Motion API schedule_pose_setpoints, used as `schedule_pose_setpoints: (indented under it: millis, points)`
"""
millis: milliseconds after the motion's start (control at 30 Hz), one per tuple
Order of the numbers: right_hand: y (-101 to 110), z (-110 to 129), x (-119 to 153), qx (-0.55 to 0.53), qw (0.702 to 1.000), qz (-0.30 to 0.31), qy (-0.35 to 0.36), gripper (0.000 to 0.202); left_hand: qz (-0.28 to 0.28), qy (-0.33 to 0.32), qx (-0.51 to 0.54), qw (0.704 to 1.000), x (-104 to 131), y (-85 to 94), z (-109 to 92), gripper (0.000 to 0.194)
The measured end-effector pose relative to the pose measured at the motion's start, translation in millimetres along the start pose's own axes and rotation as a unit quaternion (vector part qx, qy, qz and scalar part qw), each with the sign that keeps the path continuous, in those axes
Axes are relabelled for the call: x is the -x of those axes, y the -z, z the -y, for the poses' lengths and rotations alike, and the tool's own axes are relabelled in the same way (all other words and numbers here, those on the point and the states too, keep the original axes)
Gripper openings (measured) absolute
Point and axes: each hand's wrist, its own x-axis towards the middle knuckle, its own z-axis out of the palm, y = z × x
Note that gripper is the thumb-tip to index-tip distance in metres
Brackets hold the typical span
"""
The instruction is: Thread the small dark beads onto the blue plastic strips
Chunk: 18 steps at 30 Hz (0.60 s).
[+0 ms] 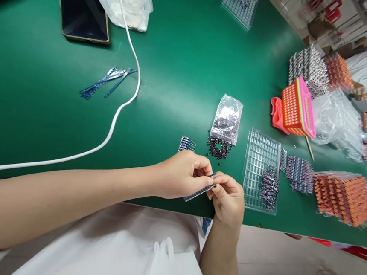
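Observation:
Near the table's front edge both hands meet at a thin blue strip (pixel 198 193) with pins. My left hand (pixel 183 174) is closed round the strip, thumb against the bent fingers. My right hand (pixel 229 197) pinches at the strip's right end; a small dark piece shows there, partly hidden by the fingertips. Just behind my left hand lies a blue pin strip bundle (pixel 186 143). Small black beads (pixel 219 148) are scattered in front of a clear plastic bag (pixel 227 118) of more beads.
A clear tray (pixel 256 161) with small parts stands right of my right hand. Farther right are orange stacks (pixel 343 198) and an orange basket (pixel 293 107). A white cable (pixel 113 124) crosses the left side, near blue strips (pixel 108 82) and a phone (pixel 84 17).

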Motion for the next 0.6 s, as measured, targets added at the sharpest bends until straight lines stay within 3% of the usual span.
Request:
schedule_pose_setpoints:
  millis: [600]
  points:
    - [3.7,-3.5,3.3,0.009,1.000,0.013,-0.007,0.012,0.020,-0.026,-0.017,0.999,0.7,-1.7,5.2,0.018]
